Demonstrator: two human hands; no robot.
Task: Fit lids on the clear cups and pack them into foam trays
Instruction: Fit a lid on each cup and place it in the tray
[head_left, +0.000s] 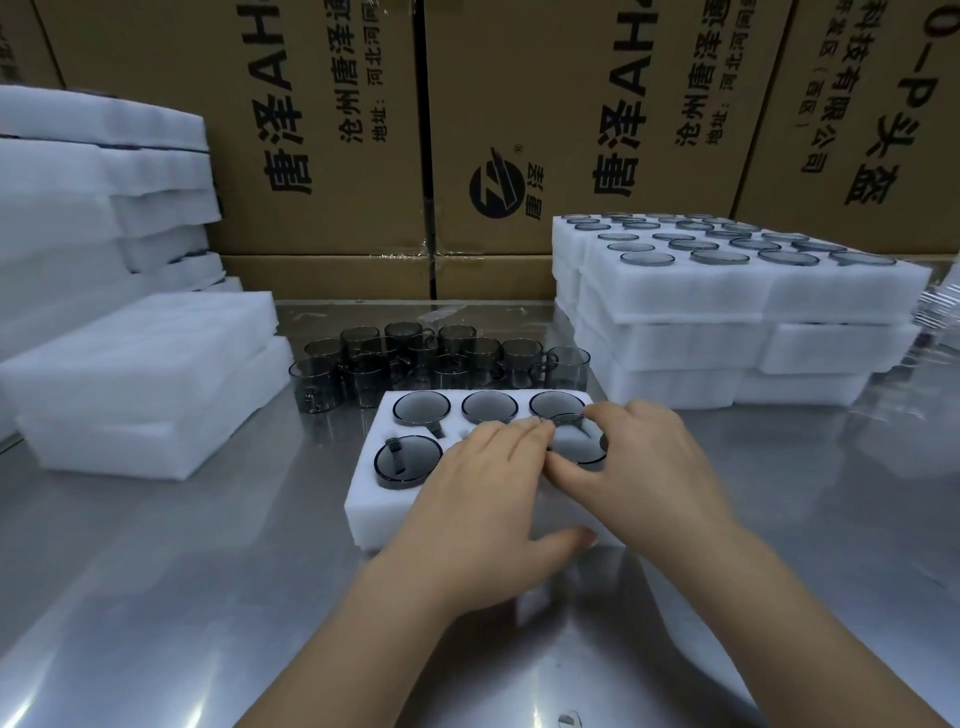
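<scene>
Gripping a round, smoky-clear cup (577, 446) by its rim, R hand (641, 470) has thumb & fingers curled round it, at the near-right hole of the soft white foam tray (363, 499). L hand (483, 493) lies flat on the foam, fingers straight & together, tips touching the cup. Loose handled cups (363, 376) stand behind the tray on the shiny steel table (208, 571).

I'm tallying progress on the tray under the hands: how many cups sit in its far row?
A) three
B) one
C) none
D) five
A: three cups fill the far row of the foam tray, side by side; the right hand holds a further cup in the near row.
</scene>
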